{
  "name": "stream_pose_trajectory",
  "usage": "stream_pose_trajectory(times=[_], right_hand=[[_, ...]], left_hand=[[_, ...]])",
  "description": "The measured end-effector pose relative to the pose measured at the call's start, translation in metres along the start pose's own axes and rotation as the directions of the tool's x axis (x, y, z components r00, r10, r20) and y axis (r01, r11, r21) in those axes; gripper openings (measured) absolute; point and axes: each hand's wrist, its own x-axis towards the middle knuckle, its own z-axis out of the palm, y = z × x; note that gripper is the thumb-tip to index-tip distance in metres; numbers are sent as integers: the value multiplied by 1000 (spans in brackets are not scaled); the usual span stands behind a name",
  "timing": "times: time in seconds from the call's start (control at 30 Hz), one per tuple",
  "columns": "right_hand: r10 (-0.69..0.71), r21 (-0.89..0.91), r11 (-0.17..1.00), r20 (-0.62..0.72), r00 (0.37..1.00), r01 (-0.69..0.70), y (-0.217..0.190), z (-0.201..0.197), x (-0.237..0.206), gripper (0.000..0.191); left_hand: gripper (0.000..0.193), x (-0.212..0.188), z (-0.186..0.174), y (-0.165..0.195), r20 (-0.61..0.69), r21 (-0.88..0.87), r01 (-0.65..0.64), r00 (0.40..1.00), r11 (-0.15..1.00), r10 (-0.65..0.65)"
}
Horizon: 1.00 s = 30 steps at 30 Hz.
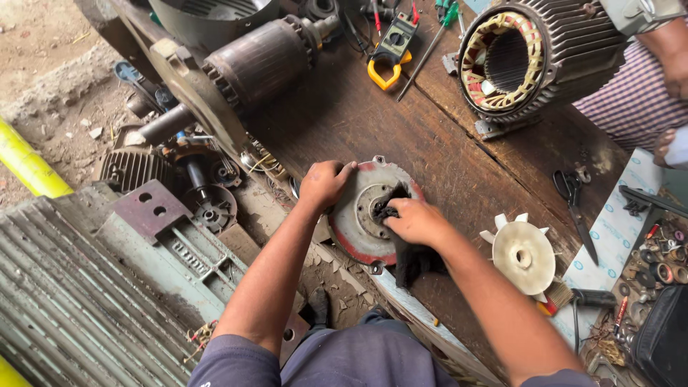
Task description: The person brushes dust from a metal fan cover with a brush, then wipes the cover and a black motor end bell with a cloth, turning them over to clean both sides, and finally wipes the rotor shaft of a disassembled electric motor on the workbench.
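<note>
I see a dark, worn wooden worktop over dirt ground. My left hand grips the rim of the round motor end cover near the worktop's front edge; my right hand presses a black rag into its centre, hiding the hub. A white fan lies just beside.

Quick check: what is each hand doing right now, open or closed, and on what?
Left hand: closed on the rim of the end cover.
Right hand: closed on a dark rag, pressing it into the cover's centre.
</note>
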Motion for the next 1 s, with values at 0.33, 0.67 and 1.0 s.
stream_pose_trajectory(times=[0.33, 0.67, 1.0], right_hand=[[251, -140, 955, -80, 965, -260, -30, 5, -29, 37], [279, 997, -73, 57, 959, -38, 42, -9, -60, 32], [408, 966, 218, -219, 887, 138, 75, 48, -170, 23]], left_hand=[[53, 3, 3, -4, -5, 29, 2, 1000, 1000, -2], [54, 3, -4, 1, -13, 23, -4, 1000, 1000, 5], [56, 15, 1, -17, -3, 41, -42, 999, 998, 42]])
